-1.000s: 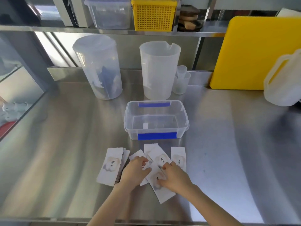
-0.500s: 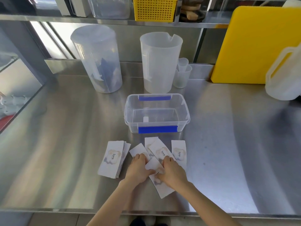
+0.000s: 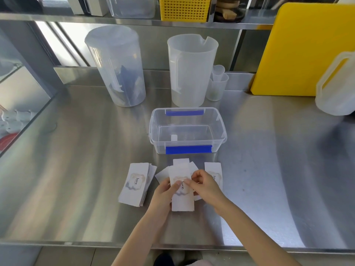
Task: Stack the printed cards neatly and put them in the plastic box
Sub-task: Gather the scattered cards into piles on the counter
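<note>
- My left hand (image 3: 164, 191) and right hand (image 3: 206, 186) pinch a small bundle of white rectangular printed cards with a pastel motif and the word "love." (image 3: 182, 189), thumbs on its face, fingers curled at its long edges, just on my side of the clear rectangular plastic box with blue tape strips (image 3: 187, 131).
- To do this step well, I judge I should square the bundle's long edges between both palms, then tap its short end on the brushed steel counter (image 3: 76, 169) before adding more cards.
- A light pinch looks wise: thin card stock should bend or fan out if squeezed hard.
- Loose cards (image 3: 213, 170) lie fanned beneath and beside the bundle, some at an angle, one nearly straight, to the right of it, all nearer me than the box.
- A gathered stack of the same cards (image 3: 137, 184) rests left of the bundle, its edges slightly stepped; it appears to need squaring too.
- The box stands open and lidless, holding no cards, so nothing is packed yet.
- Beyond the box stand a tall translucent plastic jug (image 3: 192, 70) and a lidded translucent plastic container (image 3: 117, 66).
</note>
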The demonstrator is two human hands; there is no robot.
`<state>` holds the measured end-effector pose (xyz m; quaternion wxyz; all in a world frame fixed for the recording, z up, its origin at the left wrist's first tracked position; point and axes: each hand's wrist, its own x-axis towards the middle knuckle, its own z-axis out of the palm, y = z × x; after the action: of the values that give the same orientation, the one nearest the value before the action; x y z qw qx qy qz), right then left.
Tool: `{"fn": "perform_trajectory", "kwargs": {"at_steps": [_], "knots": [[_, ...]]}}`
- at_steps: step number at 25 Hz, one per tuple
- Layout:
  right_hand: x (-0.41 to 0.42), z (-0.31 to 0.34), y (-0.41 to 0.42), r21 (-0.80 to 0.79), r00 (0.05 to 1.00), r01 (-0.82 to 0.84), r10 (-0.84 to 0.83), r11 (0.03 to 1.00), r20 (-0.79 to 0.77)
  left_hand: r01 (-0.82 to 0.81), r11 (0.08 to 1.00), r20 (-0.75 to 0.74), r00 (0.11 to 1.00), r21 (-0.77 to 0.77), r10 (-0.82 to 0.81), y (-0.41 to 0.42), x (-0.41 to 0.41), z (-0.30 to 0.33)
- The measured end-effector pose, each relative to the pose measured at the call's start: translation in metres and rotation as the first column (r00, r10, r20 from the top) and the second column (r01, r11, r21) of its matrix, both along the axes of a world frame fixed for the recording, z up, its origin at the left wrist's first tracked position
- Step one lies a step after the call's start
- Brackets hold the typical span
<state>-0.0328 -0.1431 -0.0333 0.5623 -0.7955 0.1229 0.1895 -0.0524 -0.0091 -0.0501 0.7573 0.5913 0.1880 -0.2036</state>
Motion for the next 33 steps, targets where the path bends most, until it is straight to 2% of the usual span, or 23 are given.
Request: {"fn": "perform_trajectory", "kwargs": {"at_steps": [3, 5, 6, 8, 10, 12, 14, 18, 20, 23, 30, 33], "knots": [[0.005, 0.004, -0.005, 0.0, 0.999, 0.034, -0.034, 0.999, 0.022, -0.067, 0.997, -0.003, 0.998, 0.03, 0.067, 0.004, -0.002, 0.003], [0.01, -0.003, -0.013, -0.206, 0.996, 0.03, -0.011, 0.978, 0.093, -0.101, 0.99, -0.03, 0.994, 0.096, 0.105, 0.009, -0.002, 0.004], [0.011, -0.009, -0.016, -0.331, 0.994, 0.012, 0.025, 0.944, 0.108, -0.112, 0.987, -0.039, 0.992, 0.119, 0.118, 0.011, -0.002, 0.006], [0.014, -0.019, -0.015, -0.526, 0.994, -0.062, 0.098, 0.848, 0.04, -0.135, 0.981, -0.052, 0.988, 0.139, 0.143, 0.015, -0.001, 0.007], [0.015, -0.024, -0.011, -0.655, 0.986, -0.148, 0.158, 0.741, -0.043, -0.154, 0.977, -0.059, 0.985, 0.146, 0.164, 0.017, -0.001, 0.007], [0.017, -0.028, -0.009, -0.719, 0.981, -0.164, 0.188, 0.675, -0.048, -0.166, 0.976, -0.038, 0.984, 0.142, 0.173, 0.019, -0.002, 0.009], [0.019, -0.031, -0.009, -0.697, 0.988, -0.122, 0.154, 0.707, -0.016, -0.177, 0.974, -0.011, 0.984, 0.142, 0.18, 0.023, -0.003, 0.012], [0.018, -0.021, -0.006, -0.391, 1.0, -0.021, 0.028, 0.92, 0.011, -0.212, 0.96, 0.0, 0.976, 0.182, 0.216, 0.031, -0.006, 0.011], [0.016, -0.006, 0.001, -0.238, 1.0, 0.01, -0.006, 0.971, 0.014, -0.227, 0.958, -0.015, 0.972, 0.178, 0.233, 0.033, -0.006, 0.01], [0.011, 0.014, 0.022, -0.028, 0.999, -0.029, 0.028, 0.999, -0.027, -0.243, 0.961, -0.01, 0.969, 0.132, 0.246, 0.033, -0.007, 0.013], [-0.004, 0.013, 0.066, -0.162, 0.965, -0.235, 0.25, 0.958, 0.08, -0.274, 0.958, 0.052, 0.961, 0.086, 0.27, 0.036, -0.011, 0.023], [0.009, 0.004, 0.057, -0.207, 0.969, -0.204, 0.227, 0.957, 0.094, -0.318, 0.946, 0.043, 0.948, 0.061, 0.315, 0.046, -0.014, 0.024]]}}
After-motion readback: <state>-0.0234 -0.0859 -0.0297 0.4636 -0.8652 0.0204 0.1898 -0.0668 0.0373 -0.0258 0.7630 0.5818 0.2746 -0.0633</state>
